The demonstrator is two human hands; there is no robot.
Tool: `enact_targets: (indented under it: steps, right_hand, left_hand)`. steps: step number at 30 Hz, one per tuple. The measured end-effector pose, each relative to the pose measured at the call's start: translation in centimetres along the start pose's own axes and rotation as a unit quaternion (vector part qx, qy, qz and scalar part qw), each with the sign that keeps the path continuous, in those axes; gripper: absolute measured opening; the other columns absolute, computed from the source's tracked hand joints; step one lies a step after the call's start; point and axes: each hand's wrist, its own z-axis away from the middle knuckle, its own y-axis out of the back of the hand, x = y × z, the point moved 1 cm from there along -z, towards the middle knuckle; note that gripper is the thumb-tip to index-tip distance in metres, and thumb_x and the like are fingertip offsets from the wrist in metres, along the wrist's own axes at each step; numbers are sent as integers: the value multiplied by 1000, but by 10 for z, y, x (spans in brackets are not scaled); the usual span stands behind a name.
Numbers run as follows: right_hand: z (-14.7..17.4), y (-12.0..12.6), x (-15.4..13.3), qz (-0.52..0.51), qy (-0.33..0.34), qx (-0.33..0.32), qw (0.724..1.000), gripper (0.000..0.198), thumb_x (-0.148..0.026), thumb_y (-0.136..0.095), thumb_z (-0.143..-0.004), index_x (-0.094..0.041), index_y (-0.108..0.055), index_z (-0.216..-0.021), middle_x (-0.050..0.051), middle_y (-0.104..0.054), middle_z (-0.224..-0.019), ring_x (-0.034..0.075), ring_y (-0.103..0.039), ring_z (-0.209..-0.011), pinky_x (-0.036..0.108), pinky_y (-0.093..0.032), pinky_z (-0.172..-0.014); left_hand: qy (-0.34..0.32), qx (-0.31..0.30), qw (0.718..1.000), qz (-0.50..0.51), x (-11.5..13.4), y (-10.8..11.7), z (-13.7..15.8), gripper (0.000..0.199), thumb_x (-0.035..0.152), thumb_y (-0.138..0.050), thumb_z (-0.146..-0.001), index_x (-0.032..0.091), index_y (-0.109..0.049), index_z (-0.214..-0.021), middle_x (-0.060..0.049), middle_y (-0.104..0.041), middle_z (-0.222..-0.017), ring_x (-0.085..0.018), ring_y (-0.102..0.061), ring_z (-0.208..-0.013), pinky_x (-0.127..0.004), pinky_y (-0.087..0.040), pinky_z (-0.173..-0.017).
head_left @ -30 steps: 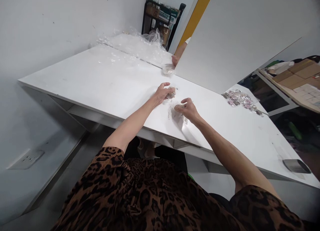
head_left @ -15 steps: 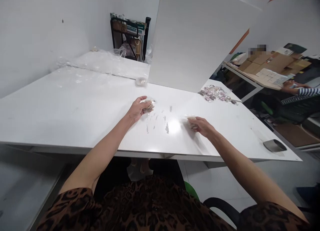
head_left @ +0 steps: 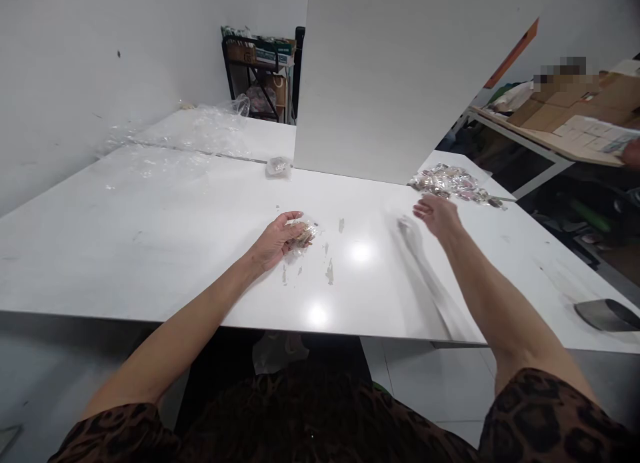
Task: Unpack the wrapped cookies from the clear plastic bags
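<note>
In my left hand (head_left: pixel 280 241) is a small clear plastic bag (head_left: pixel 303 236) with tan and gold-coloured pieces inside, pinched between thumb and fingers just above the white table (head_left: pixel 210 249). My right hand (head_left: pixel 437 215) is raised over the table at the right, close to a heap of small clear packets (head_left: pixel 453 181) with pinkish and brown contents. Its fingers are bent and smeared by motion, and a faint whitish blur lies beside them, so what they hold, if anything, does not show. Another small clear packet (head_left: pixel 278 167) lies near the foot of the white upright panel (head_left: pixel 370 76).
Crumpled clear plastic (head_left: pixel 215 126) covers the table's back left. A grey cylindrical ring (head_left: pixel 605 315) stands at the right edge. Behind are a black shelf rack (head_left: pixel 250 66) and another table with cardboard boxes (head_left: pixel 560 103). Grey marks (head_left: pixel 330 271) spot the tabletop.
My right hand has moved away from me and to the right, up to the heap of packets; the packet it held is no longer clear to see. My left hand still holds its bag.
</note>
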Motion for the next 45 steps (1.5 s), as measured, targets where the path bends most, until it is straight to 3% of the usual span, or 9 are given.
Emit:
enact_targets:
  steps: [9, 14, 19, 24, 28, 33, 36, 39, 45]
  right_hand:
    - [216, -83, 7, -124, -113, -404, 899, 49, -44, -89, -73, -31, -69, -115, 4, -71, -122, 23, -69, -104, 37, -58, -86]
    - [239, -107, 8, -172, -89, -395, 898, 38, -36, -86, -77, -33, -67, -111, 0, -68, -119, 21, -64, -107, 34, -56, -86]
    - [246, -99, 13, -120, -93, -342, 927, 31, -46, -80, -79, -31, -65, -102, 3, -71, -112, 25, -66, -96, 38, -53, -76]
    - [225, -51, 22, -117, -169, -267, 942, 33, -42, -87, -72, -27, -73, -97, 5, -73, -100, 21, -66, -78, 33, -48, -60]
    - [142, -11, 24, -81, -235, -166, 954, 20, -27, -83, -75, -20, -67, -83, 9, -71, -87, 17, -62, -66, 28, -44, -50]
    - [-17, 15, -7, -79, -87, 56, 992, 18, -7, -72, -84, -19, -58, -82, 6, -63, -83, 11, -59, -66, 29, -54, -63]
    - [-68, 20, -14, -98, -55, 88, 990, 17, -6, -61, -92, -20, -55, -86, 5, -63, -89, 10, -65, -76, 26, -57, -73]
    - [-59, 17, 6, -90, -79, 71, 990, 23, 1, -63, -84, -20, -56, -80, 2, -62, -76, 11, -65, -70, 26, -59, -70]
    - [37, -3, 53, -52, -85, -59, 993, 21, -9, -81, -69, -16, -66, -81, 5, -69, -72, 15, -68, -64, 25, -56, -58]
  left_hand:
    - [-50, -121, 990, -42, -23, -29, 17, 52, 38, -77, -89, 24, -54, -134, -2, -71, -103, -15, -67, -94, -32, -51, -94]
    - [-106, -153, 970, -159, -33, -34, 22, 49, 42, -64, -97, 27, -54, -143, -11, -63, -138, -25, -60, -125, -42, -47, -110]
    - [-159, -87, 939, -293, -37, -35, 25, 48, 48, -68, -94, 31, -63, -139, -9, -41, -167, -31, -22, -163, -50, -10, -134]
    - [-171, -100, 919, -340, -35, -34, 31, 62, 61, -62, -95, 33, -55, -150, -10, -31, -174, -33, -19, -165, -54, -10, -135]
    - [-182, -69, 903, -383, -37, -30, 29, 65, 64, -45, -101, 30, -50, -156, -12, -34, -170, -30, -24, -162, -52, -18, -134]
    - [-179, -53, 900, -394, -41, -24, 20, 63, 62, -43, -102, 31, -51, -156, -11, -36, -167, -27, -32, -158, -47, -27, -132]
    - [-178, -28, 904, -387, -37, -22, 18, 59, 62, -46, -101, 34, -55, -153, -10, -38, -165, -28, -35, -156, -47, -29, -132]
    - [-188, -25, 895, -403, -33, -23, 19, 59, 61, -46, -102, 31, -54, -153, -11, -39, -164, -28, -36, -156, -48, -29, -132]
    - [-233, -38, 879, -413, -34, -25, 20, 57, 60, -41, -104, 27, -57, -148, -14, -47, -157, -28, -41, -152, -48, -36, -129]
